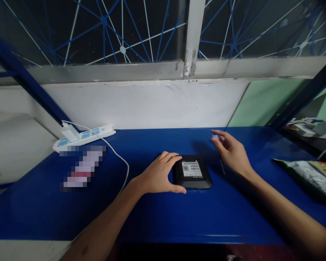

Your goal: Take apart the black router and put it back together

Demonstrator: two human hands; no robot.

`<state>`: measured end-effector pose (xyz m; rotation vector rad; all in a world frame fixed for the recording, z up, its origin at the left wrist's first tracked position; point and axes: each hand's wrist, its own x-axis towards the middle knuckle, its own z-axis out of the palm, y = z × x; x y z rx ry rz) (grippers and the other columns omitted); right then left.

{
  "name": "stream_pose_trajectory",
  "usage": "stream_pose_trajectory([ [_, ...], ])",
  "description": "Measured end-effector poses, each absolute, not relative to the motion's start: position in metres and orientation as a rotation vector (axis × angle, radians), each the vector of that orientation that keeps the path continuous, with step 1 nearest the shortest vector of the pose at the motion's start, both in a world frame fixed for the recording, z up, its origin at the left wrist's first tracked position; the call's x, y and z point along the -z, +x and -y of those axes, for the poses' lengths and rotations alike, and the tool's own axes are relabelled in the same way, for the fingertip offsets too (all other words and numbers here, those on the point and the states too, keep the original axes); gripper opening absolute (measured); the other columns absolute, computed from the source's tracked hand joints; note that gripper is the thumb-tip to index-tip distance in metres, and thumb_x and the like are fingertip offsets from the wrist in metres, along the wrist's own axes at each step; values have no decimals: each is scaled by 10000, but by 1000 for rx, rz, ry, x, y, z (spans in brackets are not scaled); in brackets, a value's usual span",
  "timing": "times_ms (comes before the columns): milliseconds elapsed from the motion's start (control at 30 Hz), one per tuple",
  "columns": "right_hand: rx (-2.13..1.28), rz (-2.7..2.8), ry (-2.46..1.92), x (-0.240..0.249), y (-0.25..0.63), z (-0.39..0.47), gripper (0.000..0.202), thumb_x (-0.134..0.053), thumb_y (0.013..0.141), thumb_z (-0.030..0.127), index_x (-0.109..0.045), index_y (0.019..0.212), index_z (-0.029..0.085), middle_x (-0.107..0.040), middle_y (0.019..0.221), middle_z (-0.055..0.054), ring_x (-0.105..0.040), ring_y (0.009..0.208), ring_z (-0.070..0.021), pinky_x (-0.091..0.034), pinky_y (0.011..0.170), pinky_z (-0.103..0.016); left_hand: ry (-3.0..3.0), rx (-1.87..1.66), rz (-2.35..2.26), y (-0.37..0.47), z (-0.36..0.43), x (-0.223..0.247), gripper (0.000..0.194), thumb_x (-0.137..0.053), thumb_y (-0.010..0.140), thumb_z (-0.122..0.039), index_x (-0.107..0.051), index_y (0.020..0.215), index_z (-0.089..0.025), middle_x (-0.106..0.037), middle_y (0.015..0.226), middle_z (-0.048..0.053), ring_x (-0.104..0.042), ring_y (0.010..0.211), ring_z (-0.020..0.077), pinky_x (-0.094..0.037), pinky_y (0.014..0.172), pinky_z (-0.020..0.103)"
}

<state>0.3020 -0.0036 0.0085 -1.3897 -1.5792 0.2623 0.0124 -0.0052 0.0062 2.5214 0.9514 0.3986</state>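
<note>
A flat, black, square electronic device (209, 177) lies on the blue table with a white printed label (192, 169) facing up. My left hand (159, 174) grips it from its left side, fingers at the far edge and thumb by the near edge. To the right of the device, my right hand (230, 150) is raised a little over the table. Its thumb and fingers pinch a small whitish-blue piece (214, 137), too blurred to name exactly. A thin pale line, like a cord, hangs below that hand.
A white power strip (97, 135) with a plugged-in charger (70, 132) lies at the back left, its white cable (126, 163) curving across the table. A pixelated object (84, 168) lies before it. On the right are a shiny packet (312, 177) and a green board (263, 103).
</note>
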Motion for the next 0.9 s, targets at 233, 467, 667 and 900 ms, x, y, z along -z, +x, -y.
stream_pose_trajectory([
  [233,39,1991,-1688,8,291,8,395,-510,962,441,-662,1269,245,-705,923,-80,-696,835,-252,-540,684,-374,2537,-424,-942,13,5,-6,1053,-746,629,-779,-453,1451,-191,-474,1488,153,-423,1350,388,-391,1122,601],
  [467,10,2041,-2027,4,284,13,407,-473,965,475,-618,1277,258,-757,1099,-77,-739,902,-285,-519,650,-358,2521,-368,-959,12,6,-8,1072,-738,637,-784,-435,1467,-176,-456,1506,142,-401,1368,369,-377,1149,546],
  [667,47,1995,-2001,-1,288,11,403,-500,948,518,-626,1234,263,-762,971,-47,-721,800,-241,-436,573,-301,2523,-382,-949,12,4,-5,1076,-720,629,-811,-431,1470,-206,-448,1510,132,-394,1370,380,-359,1150,569],
  [900,211,1921,-2045,-20,323,19,245,-470,962,443,-617,931,248,-716,952,-16,-677,743,-200,-377,554,-294,2526,-364,-949,11,4,-6,1079,-716,644,-806,-413,1480,-194,-443,1510,145,-397,1368,377,-382,1134,558],
])
